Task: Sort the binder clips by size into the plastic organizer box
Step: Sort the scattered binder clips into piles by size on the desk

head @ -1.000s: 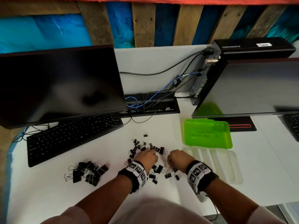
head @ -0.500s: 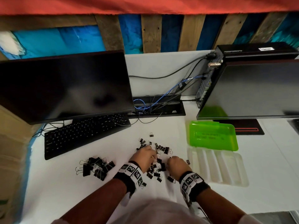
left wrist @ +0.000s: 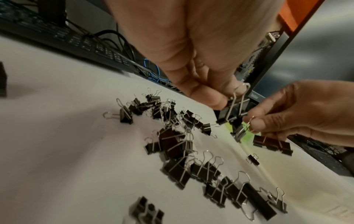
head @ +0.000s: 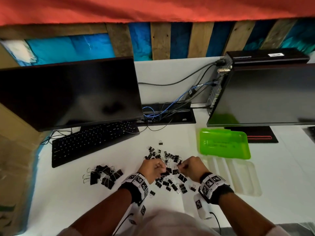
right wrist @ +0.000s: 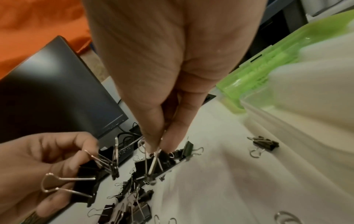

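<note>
Nearest: scatter of small black binder clips with silver wire handles (head: 172,183), loose on the white surface (head: 85,201) between the two wrists, some lying flat, some tipped on edge.

Left hand (head: 152,169): fingers curled, holding several larger black clips by body and wire loops (right wrist: 84,175), raised just above the scatter.

Right hand (head: 191,168): thumb and fingertips pressed together, pinching the wire handle of one black clip (left wrist: 239,130), which hangs below the fingers close to the left hand's clips.

To the left: separate heap of large black binder clips (head: 104,176), well apart from the small ones.

To the right: clear plastic organizer box (head: 238,178) with long parallel compartments, its translucent green lid (head: 223,145) lying open behind it.

Beyond: more small clips (head: 161,154), one lone clip (head: 160,142) farthest out.

Far: black keyboard (head: 92,143), two dark monitors (head: 68,92).
</note>
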Demonstrator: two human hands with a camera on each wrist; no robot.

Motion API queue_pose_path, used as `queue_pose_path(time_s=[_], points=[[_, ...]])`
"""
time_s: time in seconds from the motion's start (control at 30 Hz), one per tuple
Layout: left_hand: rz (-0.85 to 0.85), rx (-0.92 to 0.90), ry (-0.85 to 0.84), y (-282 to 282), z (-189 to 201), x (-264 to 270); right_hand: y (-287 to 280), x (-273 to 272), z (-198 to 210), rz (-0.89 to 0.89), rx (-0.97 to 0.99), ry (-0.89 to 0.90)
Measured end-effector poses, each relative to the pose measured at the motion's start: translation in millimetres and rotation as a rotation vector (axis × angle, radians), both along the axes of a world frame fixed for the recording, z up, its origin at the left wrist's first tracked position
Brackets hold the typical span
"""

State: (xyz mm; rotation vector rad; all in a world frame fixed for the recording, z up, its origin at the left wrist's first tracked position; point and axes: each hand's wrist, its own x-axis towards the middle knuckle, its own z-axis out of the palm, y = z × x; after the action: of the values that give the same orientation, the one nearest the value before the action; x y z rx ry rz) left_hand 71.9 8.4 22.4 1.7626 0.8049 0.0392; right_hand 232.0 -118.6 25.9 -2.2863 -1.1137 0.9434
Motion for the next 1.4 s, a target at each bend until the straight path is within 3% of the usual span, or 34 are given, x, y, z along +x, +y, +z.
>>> queue_pose_path(time_s=[0.27, 0.57, 0.7, 0.93, 1.03, 1.17, 1.33, 1.4], points=[[-0.123, 0.195, 0.074, 12, 2, -16, 10, -14, -1, 0.233, -0.003, -0.152], [0.031, 0.254, 0.245, 28, -6, -128, 74, -96, -6, 0.623, 0.023, -0.043], [0.143, 0.271, 0.299, 31, -17, -177, 102, -134, -17, 0.711, -0.007, 0.015], [0.164, 0.285, 0.313, 25, -34, -215, 120, -174, -38, 0.839, -0.039, 0.032], [0.178, 0.238, 0.328, 23, -34, -219, 115, -175, -43, 0.851, -0.038, 0.059], [0.088, 0.365, 0.306, 32, -27, -211, 101, -148, -40, 0.793, 0.063, 0.036], [-0.068, 0.327, 0.262, 37, -14, -161, 65, -69, -34, 0.479, 0.085, -0.081], [-0.178, 0.339, 0.228, 31, -17, -134, 45, -36, -34, 0.388, 0.005, -0.131]])
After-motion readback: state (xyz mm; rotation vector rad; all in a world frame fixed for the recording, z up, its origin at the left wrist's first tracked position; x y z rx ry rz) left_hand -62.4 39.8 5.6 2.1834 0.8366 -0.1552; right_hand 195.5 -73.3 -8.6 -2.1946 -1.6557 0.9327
